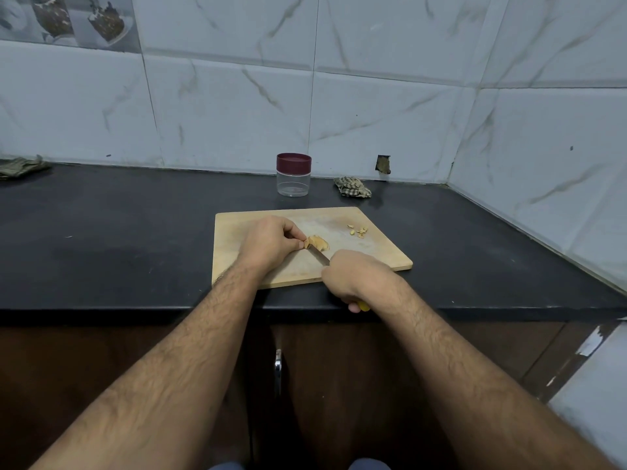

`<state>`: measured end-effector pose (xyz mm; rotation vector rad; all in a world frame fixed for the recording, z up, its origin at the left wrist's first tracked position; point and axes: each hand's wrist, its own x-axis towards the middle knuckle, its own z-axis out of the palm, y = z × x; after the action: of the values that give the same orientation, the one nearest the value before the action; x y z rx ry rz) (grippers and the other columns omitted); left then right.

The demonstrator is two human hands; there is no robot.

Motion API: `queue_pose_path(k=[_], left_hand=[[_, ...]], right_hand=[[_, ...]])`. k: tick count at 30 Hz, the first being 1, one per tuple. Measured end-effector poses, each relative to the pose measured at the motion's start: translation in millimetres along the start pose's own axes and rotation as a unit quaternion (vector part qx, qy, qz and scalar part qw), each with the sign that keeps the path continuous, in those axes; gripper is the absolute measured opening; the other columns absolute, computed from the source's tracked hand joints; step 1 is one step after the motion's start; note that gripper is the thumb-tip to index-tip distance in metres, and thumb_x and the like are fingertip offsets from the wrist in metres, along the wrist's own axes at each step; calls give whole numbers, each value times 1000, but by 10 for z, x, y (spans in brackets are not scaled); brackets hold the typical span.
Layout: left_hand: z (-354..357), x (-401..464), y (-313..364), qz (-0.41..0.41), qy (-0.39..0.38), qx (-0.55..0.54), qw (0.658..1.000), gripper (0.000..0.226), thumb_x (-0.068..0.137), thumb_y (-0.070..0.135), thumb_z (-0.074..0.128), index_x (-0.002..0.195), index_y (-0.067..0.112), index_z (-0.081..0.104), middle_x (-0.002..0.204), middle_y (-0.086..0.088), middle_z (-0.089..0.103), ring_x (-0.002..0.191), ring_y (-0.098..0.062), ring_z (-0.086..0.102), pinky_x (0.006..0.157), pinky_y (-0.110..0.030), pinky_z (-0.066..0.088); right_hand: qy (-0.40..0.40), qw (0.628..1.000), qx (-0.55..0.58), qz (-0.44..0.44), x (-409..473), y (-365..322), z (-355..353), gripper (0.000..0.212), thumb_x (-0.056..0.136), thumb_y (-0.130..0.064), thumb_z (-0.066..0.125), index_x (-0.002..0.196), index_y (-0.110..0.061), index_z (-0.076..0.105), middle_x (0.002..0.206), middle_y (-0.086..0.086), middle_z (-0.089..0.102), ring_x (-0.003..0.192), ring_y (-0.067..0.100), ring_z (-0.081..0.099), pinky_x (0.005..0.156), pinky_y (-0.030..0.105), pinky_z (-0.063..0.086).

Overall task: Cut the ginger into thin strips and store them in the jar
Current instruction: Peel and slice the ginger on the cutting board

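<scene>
The left hand (268,244) pinched the tan ginger piece (317,242) against the rectangular wooden cutting board (237,232). The right hand (356,278) grasped the yellow-handled knife (320,255), blade touching the ginger. Small cut ginger bits (359,231) lay near the board's right side. The clear plastic jar with maroon lid (293,175) stood closed behind the board on the black countertop (118,225).

Dim, cool, even light is falling from above; soft shadows are lying under the forearms, and wide-angle distortion is bending the edges.
</scene>
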<state>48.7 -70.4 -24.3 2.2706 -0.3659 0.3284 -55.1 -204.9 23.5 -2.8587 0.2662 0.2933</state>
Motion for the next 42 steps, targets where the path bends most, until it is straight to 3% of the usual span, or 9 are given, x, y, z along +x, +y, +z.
queue_pose_path(k=[5, 13, 17, 22, 25, 32, 42], left_hand=[[5, -2, -9, -8, -9, -15, 1000, 14, 79, 21, 80, 73, 32, 73, 82, 14, 72, 84, -3, 62, 71, -20, 47], [10, 13, -15, -8, -11, -29, 999, 17, 78, 19, 80, 70, 30, 70, 75, 12, 70, 73, -2, 59, 65, -21, 45], [16, 12, -31, -14, -6, -45, 999, 13, 77, 18, 81, 77, 27, 72, 72, 10, 69, 69, -3, 60, 67, -24, 46], [22, 16, -26, -14, 0, -18, 1000, 11, 78, 23, 81, 73, 29, 74, 79, 12, 72, 80, -6, 64, 72, -27, 50], [12, 13, -12, -18, 0, 0, 1000, 15, 79, 24, 81, 68, 31, 72, 77, 14, 71, 81, -4, 62, 66, -21, 46], [21, 19, -15, -29, -1, 3, 1000, 10, 78, 27, 80, 71, 26, 74, 76, 14, 70, 80, -5, 62, 68, -25, 47], [26, 34, -28, -24, -4, 8, 1000, 15, 79, 26, 79, 67, 30, 71, 76, 14, 70, 81, -6, 63, 72, -27, 50]], right_hand=[[2, 998, 59, 0, 94, 6, 14, 20, 98, -17, 41, 88, -6, 55, 66, 6, 65, 39, 14, 54, 54, 27, 51], [23, 998, 64, -14, 138, -6, 23, 24, 100, -22, 41, 86, -9, 55, 60, 3, 64, 34, 12, 53, 52, 24, 47], [27, 998, 61, -17, 148, -25, 44, 26, 100, -23, 40, 86, -9, 56, 52, 1, 62, 32, 12, 53, 50, 23, 44], [29, 998, 52, -12, 132, -45, 33, 25, 102, -26, 39, 84, -12, 50, 63, 2, 64, 36, 12, 55, 47, 22, 41], [35, 998, 48, -11, 123, -61, 31, 24, 102, -27, 39, 86, -13, 50, 70, 1, 66, 39, 12, 58, 47, 23, 43], [49, 998, 35, -16, 105, -111, 51, 29, 103, -27, 39, 77, -15, 44, 66, 1, 63, 38, 12, 56, 46, 23, 40], [41, 999, 26, -7, 128, -60, 10, 26, 102, -29, 38, 80, -18, 47, 73, -1, 66, 45, 13, 61, 48, 23, 39]])
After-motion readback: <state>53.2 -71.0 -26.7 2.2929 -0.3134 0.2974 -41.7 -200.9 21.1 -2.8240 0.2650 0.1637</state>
